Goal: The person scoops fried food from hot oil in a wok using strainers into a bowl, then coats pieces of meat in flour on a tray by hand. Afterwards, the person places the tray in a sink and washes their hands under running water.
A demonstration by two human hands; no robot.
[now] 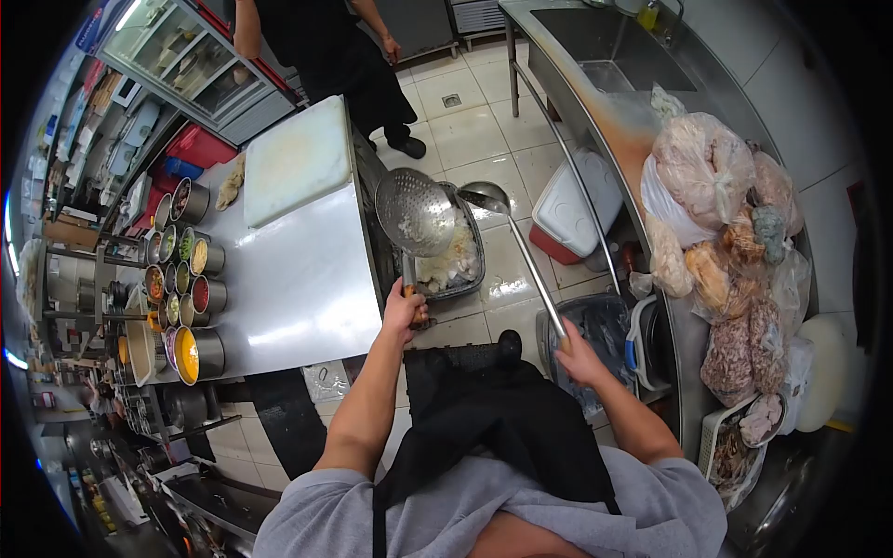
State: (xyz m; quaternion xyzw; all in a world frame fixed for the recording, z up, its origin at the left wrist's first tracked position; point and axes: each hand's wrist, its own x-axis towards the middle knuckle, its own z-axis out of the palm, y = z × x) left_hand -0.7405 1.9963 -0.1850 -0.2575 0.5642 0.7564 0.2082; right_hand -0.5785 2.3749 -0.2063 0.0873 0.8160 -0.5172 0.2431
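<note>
Now the left grip [403,310] clasps a round perforated metal skimmer [416,212], the right grip [579,352] a long steel ladle [532,268] slanted toward it.

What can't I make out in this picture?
All in the head view:
Part of the food in the black tub: the perforated skimmer, held in the left hand, covers it.
The co-worker: head cut off by the top edge.
Whatever is inside the cooler: its lid hides it.
Exact contents of the plastic bags: obscured by cloudy plastic.
Crowded items at upper left: too small and blurred to identify.
</note>
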